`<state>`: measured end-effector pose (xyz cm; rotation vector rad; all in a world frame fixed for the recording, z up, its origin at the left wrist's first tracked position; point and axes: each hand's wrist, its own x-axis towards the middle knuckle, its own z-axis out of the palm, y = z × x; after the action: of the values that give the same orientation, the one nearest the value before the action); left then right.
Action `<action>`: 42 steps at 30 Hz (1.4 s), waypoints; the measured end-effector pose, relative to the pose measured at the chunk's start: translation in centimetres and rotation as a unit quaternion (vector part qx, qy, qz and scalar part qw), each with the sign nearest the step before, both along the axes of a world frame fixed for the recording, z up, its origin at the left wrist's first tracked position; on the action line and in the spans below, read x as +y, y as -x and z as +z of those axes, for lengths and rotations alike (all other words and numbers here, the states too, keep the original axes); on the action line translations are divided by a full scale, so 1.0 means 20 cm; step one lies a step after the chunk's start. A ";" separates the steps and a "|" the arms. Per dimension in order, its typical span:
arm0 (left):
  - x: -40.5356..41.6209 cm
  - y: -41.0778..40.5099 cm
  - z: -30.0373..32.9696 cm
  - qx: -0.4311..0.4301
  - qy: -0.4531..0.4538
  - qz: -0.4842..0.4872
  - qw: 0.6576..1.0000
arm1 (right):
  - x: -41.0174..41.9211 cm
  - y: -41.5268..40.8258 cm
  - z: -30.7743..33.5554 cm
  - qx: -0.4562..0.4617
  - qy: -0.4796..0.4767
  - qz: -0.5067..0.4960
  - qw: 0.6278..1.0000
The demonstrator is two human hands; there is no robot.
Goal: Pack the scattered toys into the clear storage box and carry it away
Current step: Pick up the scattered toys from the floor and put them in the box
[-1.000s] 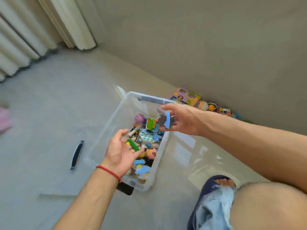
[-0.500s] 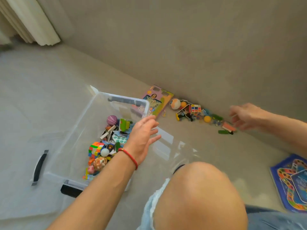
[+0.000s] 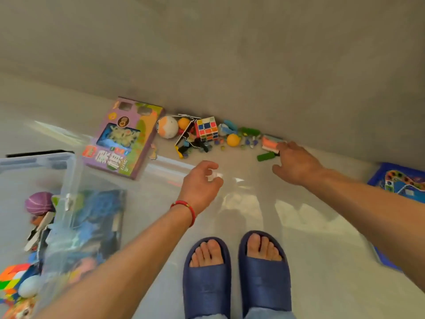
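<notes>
Shift since earlier frame: the view has swung right; the clear storage box [image 3: 69,180] now sits at the left edge, and both arms have come forward toward the wall.
Right hand [image 3: 296,164]: fingers spread, tips touching the pink-and-white block [image 3: 270,142] beside a green peg [image 3: 265,156]; apparently about to gather them.
Left hand [image 3: 200,183]: fingers loosely curled, holding nothing, hovering over bare floor; probably ready for a 2nd pickup.
Scattered toys: a puzzle cube [image 3: 207,128], 2 orange balls, a larger ball [image 3: 167,126] and small pieces line the wall.
Boxed set [image 3: 122,139]: flat, near the box.
Box contents: toys already inside; packing partly done.
</notes>
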<state>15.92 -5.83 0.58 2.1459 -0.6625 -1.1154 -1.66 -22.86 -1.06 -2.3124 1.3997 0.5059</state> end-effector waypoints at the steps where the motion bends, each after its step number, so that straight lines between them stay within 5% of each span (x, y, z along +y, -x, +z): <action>1: -0.05 0.01 -0.06 -0.022 -0.004 -0.033 0.999 | -0.03 0.00 -0.07 -0.015 0.014 0.001 1.000; 11: -0.19 0.14 -0.44 -0.116 0.018 -0.147 0.982 | -0.10 -0.02 -0.49 -0.123 0.140 -0.037 0.982; 22: -0.34 0.26 -0.53 -0.190 0.115 -0.347 0.911 | 0.23 0.05 -0.53 -0.244 0.077 -0.047 0.966; 31: -0.27 0.24 -0.57 -0.104 0.087 -0.325 0.936 | 0.29 0.09 -0.41 -0.284 -0.004 -0.129 0.950; 34: -0.23 0.27 -0.57 -0.119 0.100 -0.331 0.931 | 0.30 0.24 -0.31 -0.325 0.020 -0.268 0.907; 38: -0.19 0.43 -0.56 -0.146 0.146 -0.435 0.876 | 0.35 0.54 -0.31 -0.323 0.037 -0.523 0.787; 42: -0.23 0.63 -0.61 -0.208 0.143 -0.488 0.835 | 0.46 0.64 -0.33 -0.398 -0.083 -0.614 0.676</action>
<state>3.30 -10.47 -11.56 1.7538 -2.1412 -0.8786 -14.51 -13.75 -7.70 -0.7388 1.8096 -0.6851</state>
